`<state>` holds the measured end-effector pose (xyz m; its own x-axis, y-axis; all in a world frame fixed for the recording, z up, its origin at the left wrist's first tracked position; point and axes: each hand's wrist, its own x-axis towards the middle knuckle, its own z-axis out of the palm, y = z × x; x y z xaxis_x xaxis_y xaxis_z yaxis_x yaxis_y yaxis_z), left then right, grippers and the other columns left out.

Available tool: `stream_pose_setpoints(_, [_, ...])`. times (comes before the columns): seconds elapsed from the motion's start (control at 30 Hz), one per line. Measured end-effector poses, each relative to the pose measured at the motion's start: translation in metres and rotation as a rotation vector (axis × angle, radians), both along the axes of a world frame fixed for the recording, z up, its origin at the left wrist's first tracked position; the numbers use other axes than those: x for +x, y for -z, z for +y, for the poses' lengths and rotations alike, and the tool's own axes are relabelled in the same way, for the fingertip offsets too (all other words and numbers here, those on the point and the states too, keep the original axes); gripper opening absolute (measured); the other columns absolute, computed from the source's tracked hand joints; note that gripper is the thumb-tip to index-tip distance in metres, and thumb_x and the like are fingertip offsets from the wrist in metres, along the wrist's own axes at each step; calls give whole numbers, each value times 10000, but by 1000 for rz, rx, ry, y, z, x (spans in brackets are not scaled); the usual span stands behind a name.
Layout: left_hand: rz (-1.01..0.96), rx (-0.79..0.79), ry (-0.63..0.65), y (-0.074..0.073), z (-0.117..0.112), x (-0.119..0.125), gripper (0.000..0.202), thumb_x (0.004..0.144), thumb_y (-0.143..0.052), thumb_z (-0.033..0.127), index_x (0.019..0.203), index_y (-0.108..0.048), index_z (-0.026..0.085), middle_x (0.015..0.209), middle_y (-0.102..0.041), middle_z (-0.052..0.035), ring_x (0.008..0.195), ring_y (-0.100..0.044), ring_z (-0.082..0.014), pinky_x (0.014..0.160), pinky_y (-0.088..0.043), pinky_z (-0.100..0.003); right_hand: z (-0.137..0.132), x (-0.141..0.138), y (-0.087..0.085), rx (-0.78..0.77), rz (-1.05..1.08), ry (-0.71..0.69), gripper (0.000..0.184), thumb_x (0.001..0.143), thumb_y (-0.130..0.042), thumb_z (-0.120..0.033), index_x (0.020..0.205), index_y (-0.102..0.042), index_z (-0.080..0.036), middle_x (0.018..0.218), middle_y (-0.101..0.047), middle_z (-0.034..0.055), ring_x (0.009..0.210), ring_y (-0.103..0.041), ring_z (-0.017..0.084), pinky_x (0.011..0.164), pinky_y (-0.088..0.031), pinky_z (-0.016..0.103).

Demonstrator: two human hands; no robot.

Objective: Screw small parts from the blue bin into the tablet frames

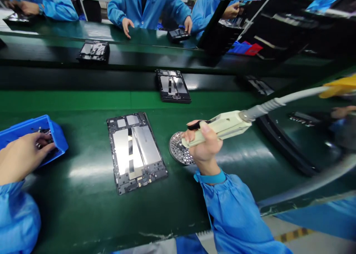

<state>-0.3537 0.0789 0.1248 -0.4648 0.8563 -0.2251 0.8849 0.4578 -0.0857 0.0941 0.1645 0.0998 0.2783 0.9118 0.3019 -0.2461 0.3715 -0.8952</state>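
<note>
My left hand (23, 154) reaches into a blue plastic bin (59, 135) at the left, thumb and fingers curled together among small dark and shiny parts; what they pinch is unclear. My right hand (207, 146) is wrapped round a cream-coloured hand tool (229, 126) with a black lever and a hose at its rear. The tool's front end is over a round perforated metal plate (178, 150), partly covered by my fingers; its tip is hidden. Between my hands an opened tablet (147, 142) lies flat, its silvery battery and circuit boards showing.
Another opened tablet (172, 85) lies behind on the bench (69, 102). Further back, a stack of devices (94, 50) sits on a dark strip. Co-workers in blue smocks (147, 9) handle devices opposite. A grey hose (311, 187) and a black curved piece (283, 146) are at the right.
</note>
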Motion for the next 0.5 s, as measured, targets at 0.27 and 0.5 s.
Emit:
stream_pose_setpoints(0.27, [-7, 67, -3, -8, -4, 32, 347, 930, -596, 413, 1127, -756, 177, 1004, -746, -73, 921, -663, -305, 889, -518, -361, -52, -19, -52, -3, -39, -238, 332, 799, -773, -553, 793, -806, -223, 440, -492, -36, 389, -468, 142, 426, -415, 307])
stream_pose_setpoints(0.5, [-111, 359, -134, -7, -16, 35, 334, 880, -719, 449, 1016, -771, 149, 867, -714, 7, 1067, -684, -296, 1105, -476, -488, -99, -59, -47, -82, -104, -498, 309, 848, -779, -530, 895, -813, -226, 480, -526, -33, 436, -505, 152, 485, -466, 323])
